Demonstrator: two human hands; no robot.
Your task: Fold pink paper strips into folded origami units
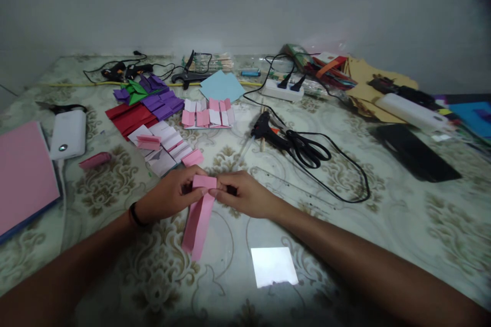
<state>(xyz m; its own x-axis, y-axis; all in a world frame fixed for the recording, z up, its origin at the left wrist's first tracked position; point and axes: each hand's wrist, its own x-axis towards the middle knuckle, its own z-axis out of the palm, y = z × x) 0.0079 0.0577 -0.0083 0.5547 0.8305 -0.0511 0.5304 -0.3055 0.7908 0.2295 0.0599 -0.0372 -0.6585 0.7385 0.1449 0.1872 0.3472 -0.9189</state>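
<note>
Between my two hands is a pink paper strip (200, 219), creased lengthwise, its top end folded over and its long end hanging toward me. My left hand (178, 191) pinches the folded end from the left, thumb on the front. On the other side my right hand (241, 191) grips the same fold, thumb and fingers closed on it. Just beyond the left hand lie white and pink folded paper pieces (169, 140). Another group of pink and white folded pieces (208, 114) sits farther back. A small pink folded piece (95, 160) rests to the left.
A black glue gun (268, 133) with a looped cord lies right of centre, near a clear ruler (295, 189). A white power strip (283, 90) stands behind it. At right is a black phone (418, 152); at left, a white power bank (69, 134) and pink sheets (26, 179).
</note>
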